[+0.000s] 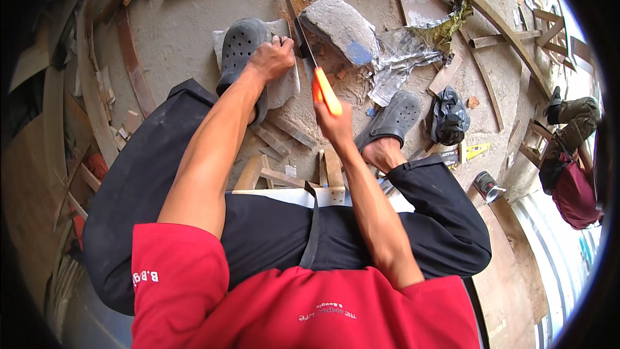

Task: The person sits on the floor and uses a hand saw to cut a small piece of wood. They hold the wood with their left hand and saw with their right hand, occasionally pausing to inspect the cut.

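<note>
My right hand is wrapped round the orange handle of a handsaw. The saw's long, thin blade points away from me and slightly left, seen nearly edge-on. Just left of the blade, my left hand is closed, its fingers bent together. A small dark piece shows between that hand and the blade; whether my fingers grip it is hard to make out. Beneath the left hand lies a pale grey block, with my left foot in a grey clog on top of it.
Right of the blade lies a rough pale block, beside a crumpled silvery sheet. A black plastic bag, a yellow-ended tool and a can are near my right foot. Wood strips litter the floor. Another person is far right.
</note>
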{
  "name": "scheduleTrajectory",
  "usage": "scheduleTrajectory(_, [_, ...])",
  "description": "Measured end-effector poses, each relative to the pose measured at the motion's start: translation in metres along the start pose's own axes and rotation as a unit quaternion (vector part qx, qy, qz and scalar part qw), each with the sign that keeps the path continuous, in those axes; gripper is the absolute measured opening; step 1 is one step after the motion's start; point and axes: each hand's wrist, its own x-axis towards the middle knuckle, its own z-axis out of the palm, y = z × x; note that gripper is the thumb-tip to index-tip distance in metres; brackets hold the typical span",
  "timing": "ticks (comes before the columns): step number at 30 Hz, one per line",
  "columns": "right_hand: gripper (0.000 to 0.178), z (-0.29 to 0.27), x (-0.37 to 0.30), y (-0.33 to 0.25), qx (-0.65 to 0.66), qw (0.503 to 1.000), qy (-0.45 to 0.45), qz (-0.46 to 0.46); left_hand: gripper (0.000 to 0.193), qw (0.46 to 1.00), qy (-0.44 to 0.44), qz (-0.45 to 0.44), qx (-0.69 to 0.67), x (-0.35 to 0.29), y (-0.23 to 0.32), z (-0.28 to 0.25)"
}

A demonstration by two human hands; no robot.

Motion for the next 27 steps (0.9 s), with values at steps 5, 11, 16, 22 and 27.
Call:
scheduleTrajectory(5, [0.017, -0.015, -0.048, -0.007, -0.014, 0.999, -0.036, -0.010, 0.014, 0.999, 0.030, -0.020, 0.011, -0.015, -0.001, 0.006])
scheduleTrajectory(11, [0.022, 0.009, 0.017, -0.003, 0.034, 0.999, 0.017, 0.020, 0.014, 0.999, -0.023, -0.012, -0.036, 0.001, 0.001, 0.002])
scheduleTrajectory(16, [0.021, -0.007, -0.060, -0.013, 0.063, 0.997, 0.023, -0.026, 0.014, 0.999, 0.018, -0.025, 0.010, -0.015, -0.001, 0.004])
scheduleTrajectory(22, [0.022, 0.002, 0.003, -0.005, 0.008, 1.000, -0.008, 0.008, 0.015, 0.999, -0.031, -0.027, -0.033, -0.003, 0.001, 0.000])
scheduleTrajectory(27, [0.018, -0.015, -0.033, -0.005, 0.015, 0.999, -0.028, -0.006, 0.018, 0.999, -0.032, -0.037, 0.022, -0.013, 0.002, -0.001])
